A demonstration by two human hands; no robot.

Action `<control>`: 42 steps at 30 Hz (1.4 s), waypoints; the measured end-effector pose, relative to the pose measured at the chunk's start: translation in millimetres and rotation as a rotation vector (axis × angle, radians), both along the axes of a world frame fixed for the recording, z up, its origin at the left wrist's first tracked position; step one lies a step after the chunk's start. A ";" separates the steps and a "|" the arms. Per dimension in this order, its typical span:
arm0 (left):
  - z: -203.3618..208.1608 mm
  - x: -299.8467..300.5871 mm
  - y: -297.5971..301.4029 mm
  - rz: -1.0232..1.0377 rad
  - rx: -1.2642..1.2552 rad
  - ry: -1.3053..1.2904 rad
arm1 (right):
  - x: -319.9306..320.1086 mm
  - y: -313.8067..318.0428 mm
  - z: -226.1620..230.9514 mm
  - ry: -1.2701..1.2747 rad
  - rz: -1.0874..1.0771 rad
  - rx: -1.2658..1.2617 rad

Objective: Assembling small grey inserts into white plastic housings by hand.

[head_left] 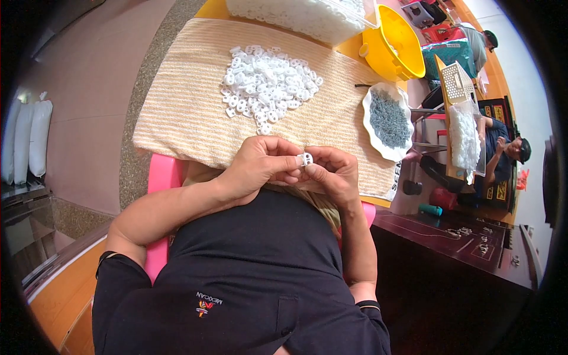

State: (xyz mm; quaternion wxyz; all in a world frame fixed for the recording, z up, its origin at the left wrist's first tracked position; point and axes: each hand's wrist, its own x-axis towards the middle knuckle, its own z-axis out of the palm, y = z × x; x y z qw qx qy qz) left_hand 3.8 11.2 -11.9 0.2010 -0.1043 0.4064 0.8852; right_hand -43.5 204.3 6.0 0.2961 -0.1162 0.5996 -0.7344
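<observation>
Between my two hands, just over the near edge of the towel, is a small white plastic piece with holes (306,158). My left hand (266,161) pinches it from the left, thumb against fingers. From the other side my right hand (332,173) grips it between thumb and forefinger. Farther off on the striped towel (183,94) lies a loose pile of similar white plastic pieces (266,83). To the right sits a white scalloped dish (368,121) filled with small grey-blue parts (388,118), too fine to name.
A clear bin of white pieces (296,18) stands at the far edge, beside a yellow basin (393,44). A pink chair (163,180) is under me. On the right, two people sit near another table with a perforated box (457,84) and a tray of white pieces (464,139).
</observation>
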 end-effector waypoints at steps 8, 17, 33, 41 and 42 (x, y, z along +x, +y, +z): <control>2.5 0.9 -1.3 -0.019 0.025 -0.003 | 0.4 2.3 -0.6 -0.012 0.006 -0.021; 9.0 0.7 -5.6 -0.053 0.107 -0.028 | 2.9 1.7 0.0 -0.112 0.004 -0.085; 5.8 -5.6 -10.2 -0.095 0.144 -0.050 | 0.9 -0.8 6.1 -0.199 -0.022 -0.088; 6.8 -10.4 -12.5 -0.106 0.171 -0.062 | -1.5 0.7 -1.9 -0.197 -0.003 -0.120; 7.4 -10.5 -13.0 -0.101 0.167 -0.070 | -2.2 0.6 -2.3 -0.202 -0.003 -0.120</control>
